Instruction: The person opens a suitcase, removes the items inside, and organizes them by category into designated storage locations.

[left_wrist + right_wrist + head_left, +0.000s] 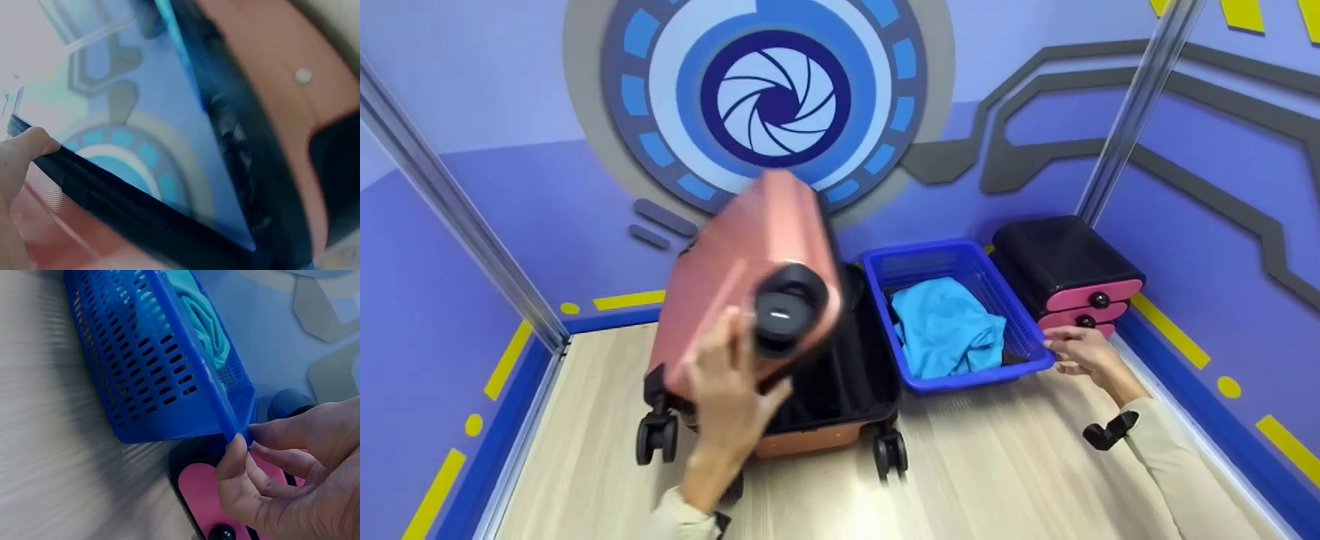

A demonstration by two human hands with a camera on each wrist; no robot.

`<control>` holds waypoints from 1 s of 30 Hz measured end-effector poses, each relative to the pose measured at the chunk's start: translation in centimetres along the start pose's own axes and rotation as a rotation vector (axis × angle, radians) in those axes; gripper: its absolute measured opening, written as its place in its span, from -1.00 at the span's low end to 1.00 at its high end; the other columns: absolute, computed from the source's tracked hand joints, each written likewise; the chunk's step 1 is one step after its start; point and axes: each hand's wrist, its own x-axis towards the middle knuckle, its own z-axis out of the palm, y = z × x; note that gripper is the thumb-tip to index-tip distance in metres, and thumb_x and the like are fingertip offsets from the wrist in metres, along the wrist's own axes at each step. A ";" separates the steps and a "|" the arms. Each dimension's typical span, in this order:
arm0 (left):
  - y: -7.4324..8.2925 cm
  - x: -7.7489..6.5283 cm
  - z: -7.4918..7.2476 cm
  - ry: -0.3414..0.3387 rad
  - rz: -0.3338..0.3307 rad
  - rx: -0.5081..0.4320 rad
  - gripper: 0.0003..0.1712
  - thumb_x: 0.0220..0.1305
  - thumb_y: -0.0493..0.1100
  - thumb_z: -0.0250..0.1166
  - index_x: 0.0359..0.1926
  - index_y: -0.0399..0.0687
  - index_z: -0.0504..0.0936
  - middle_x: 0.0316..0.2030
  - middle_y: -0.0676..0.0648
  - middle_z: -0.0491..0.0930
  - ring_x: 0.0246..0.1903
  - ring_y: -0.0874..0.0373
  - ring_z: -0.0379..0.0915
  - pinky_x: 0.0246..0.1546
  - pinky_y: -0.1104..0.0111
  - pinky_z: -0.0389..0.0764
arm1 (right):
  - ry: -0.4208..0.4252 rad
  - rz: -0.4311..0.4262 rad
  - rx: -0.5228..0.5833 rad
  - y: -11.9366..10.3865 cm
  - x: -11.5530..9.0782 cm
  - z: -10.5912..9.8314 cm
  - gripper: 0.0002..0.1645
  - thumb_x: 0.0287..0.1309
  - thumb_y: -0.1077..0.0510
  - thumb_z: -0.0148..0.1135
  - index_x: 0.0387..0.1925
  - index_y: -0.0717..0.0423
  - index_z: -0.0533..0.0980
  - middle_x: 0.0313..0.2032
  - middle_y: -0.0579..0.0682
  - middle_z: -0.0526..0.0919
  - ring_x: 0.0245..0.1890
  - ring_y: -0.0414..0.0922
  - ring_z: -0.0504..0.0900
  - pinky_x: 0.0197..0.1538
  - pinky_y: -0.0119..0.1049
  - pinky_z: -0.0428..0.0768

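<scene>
A pink suitcase stands part-way open on the floor, its lid (712, 292) tilted up over the dark-lined base (810, 442). My left hand (727, 397) grips the lid's edge, fingers on the outer shell and thumb (39, 140) over the zippered rim. Close above those fingers is a black round fitting (784, 313) on the lid. To the right, my right hand (1084, 352) pinches the front right corner of a blue plastic basket (960, 381) between thumb and fingers. Inside the basket lies a crumpled light-blue cloth (949, 322); darker items under it are mostly hidden.
A black box with pink drawers (1091, 296) and round black knobs stands at the right, close behind the basket's corner. Black caster wheels (890, 452) stick out from the suitcase. Patterned blue walls (525, 195) enclose the wood-look floor (997, 465).
</scene>
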 end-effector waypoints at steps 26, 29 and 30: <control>-0.3 -4.1 0.9 -0.278 0.390 -0.128 -0.33 0.16 -0.06 0.52 0.33 0.10 0.63 0.34 -0.05 0.58 0.30 -0.10 0.52 0.30 -0.15 0.42 | 0.065 -0.259 -0.732 -3.0 1.2 0.9 -0.65 0.37 0.28 0.25 0.02 0.54 0.56 -0.26 0.32 0.74 -0.35 0.13 0.73 -0.23 0.07 0.75; -2.0 -3.4 -0.5 -0.259 0.344 -0.195 -0.37 0.17 -0.11 0.49 0.31 0.07 0.65 0.25 -0.04 0.66 0.22 -0.11 0.59 0.23 -0.23 0.43 | 0.115 -0.351 -0.911 -4.7 0.4 1.2 -0.68 0.32 0.25 0.29 -0.01 0.44 0.60 -0.17 0.36 0.73 -0.22 0.30 0.71 -0.13 0.32 0.63; -2.5 -3.2 -1.0 -0.268 0.323 -0.218 -0.39 0.19 -0.12 0.48 0.30 0.05 0.65 0.23 -0.05 0.67 0.21 -0.13 0.60 0.24 -0.25 0.42 | 0.131 -0.370 -0.946 -5.4 0.1 1.5 -0.70 0.33 0.23 0.29 -0.04 0.40 0.62 -0.20 0.33 0.73 -0.21 0.30 0.70 -0.14 0.34 0.60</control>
